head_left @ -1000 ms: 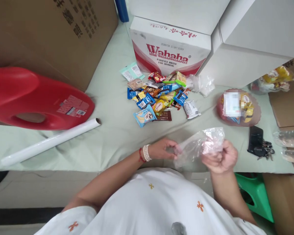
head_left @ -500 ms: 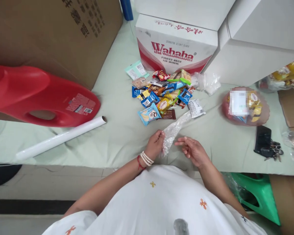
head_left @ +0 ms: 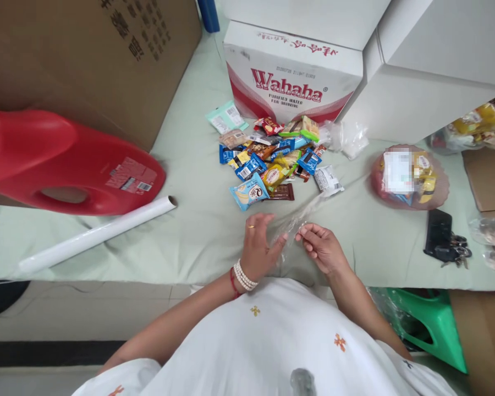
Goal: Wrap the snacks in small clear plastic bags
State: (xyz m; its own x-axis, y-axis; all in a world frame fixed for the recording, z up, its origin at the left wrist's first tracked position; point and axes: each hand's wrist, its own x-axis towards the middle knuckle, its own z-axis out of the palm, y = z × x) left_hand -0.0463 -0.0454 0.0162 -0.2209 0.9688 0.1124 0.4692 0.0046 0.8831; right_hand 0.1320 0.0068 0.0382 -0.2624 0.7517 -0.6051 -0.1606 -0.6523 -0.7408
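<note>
A clear plastic bag (head_left: 293,219) lies stretched on the pale green cloth (head_left: 198,220), between my two hands. My left hand (head_left: 259,247), with a ring and bead bracelets, has its thumb and fingers pinched on the bag's near left edge. My right hand (head_left: 320,247) pinches the bag's near right edge with its fingertips. Just beyond the bag lies a heap of small wrapped snacks (head_left: 272,159), with a blue packet (head_left: 249,192) nearest to my left hand.
A red plastic jug (head_left: 66,165) and a white roll (head_left: 94,235) lie at the left. A Wahaha carton (head_left: 292,77), white boxes and a brown carton (head_left: 86,60) stand behind. A filled pink bag (head_left: 408,176), phone with keys (head_left: 439,236) and green stool (head_left: 433,324) are at the right.
The bag, first bunched and held up between both hands, came down flat onto the cloth. My right hand let go of it for a moment and now pinches its edge again.
</note>
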